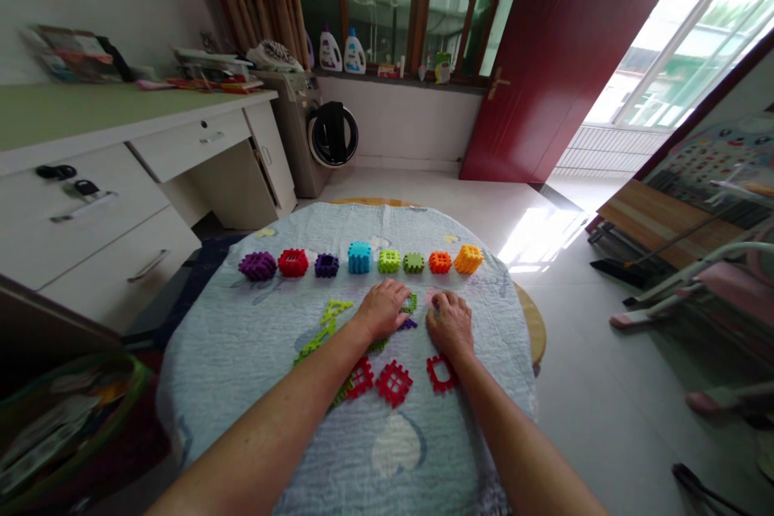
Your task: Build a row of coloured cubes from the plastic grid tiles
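My left hand (383,308) rests knuckles-up on a round table covered with a pale blue cloth (242,355), fingers curled over a green flat tile (411,304) and a purple tile (408,324). My right hand (451,316) lies beside it, fingers curled down on a pink piece (431,296). Flat red grid tiles (394,383) lie just behind the hands, and light green tiles (326,322) lie under my left forearm. A row of assembled cubes stands beyond: purple (257,265), red (293,262), dark purple (326,264), cyan (359,256), green (389,260), orange (468,259).
A white desk with drawers (121,177) stands left, a washing machine (314,137) at the back, a dark red door (544,56) beyond. A green basket (66,411) sits low left. Chair legs and a pink seat (713,282) are at right on the tiled floor.
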Motion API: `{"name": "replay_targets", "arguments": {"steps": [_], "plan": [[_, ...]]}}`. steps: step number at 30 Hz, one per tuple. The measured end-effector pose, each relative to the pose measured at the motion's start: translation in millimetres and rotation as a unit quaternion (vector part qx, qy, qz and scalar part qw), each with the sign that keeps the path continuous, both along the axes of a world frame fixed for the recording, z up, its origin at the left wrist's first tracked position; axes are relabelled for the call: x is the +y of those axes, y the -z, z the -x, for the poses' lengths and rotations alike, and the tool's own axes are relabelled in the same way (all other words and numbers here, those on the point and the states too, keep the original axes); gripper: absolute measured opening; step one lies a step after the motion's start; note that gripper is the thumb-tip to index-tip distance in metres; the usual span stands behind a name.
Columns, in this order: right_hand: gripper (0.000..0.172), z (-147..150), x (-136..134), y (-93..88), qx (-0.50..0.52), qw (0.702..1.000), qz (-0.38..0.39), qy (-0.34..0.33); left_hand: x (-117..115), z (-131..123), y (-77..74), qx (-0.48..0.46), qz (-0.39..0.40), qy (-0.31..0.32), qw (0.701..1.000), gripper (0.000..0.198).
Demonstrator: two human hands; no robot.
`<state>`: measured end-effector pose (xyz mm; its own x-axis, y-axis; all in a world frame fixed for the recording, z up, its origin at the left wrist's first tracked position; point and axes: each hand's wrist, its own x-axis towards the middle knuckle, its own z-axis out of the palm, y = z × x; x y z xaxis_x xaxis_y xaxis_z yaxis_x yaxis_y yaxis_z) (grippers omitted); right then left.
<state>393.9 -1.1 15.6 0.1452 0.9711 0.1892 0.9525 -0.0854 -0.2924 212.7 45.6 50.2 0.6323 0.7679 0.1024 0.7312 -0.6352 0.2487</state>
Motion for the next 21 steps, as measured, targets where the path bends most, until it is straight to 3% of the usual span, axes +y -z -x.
{"name": "replay_targets", "arguments": {"steps": [4, 8, 13, 17, 21], "plan": [[0.018, 0, -1, -1.4, -0.003, 1.000, -0.001, -0.001, 11, -9, 6.9, 0.031, 0.066, -0.030, 0.997, 0.052], [0.019, 1, -1, -1.3, -0.007, 1.000, -0.003, 0.001, 17, -15, 3.2, 0.040, 0.070, -0.043, 0.996, 0.062], [0.018, 0, -2, -2.7, -0.007, 1.000, 0.009, -0.002, -4, -15, -12.0, -0.030, 0.048, 0.019, 0.998, 0.051], [0.018, -1, -1, -1.5, -0.012, 1.000, 0.007, -0.006, -27, -12, -19.2, -0.036, 0.145, 0.076, 0.986, 0.027], [0.019, -1, 0, 1.9, -0.018, 1.000, -0.004, 0.001, -39, -9, -18.9, -0.021, 0.190, 0.078, 0.978, 0.025]]}}
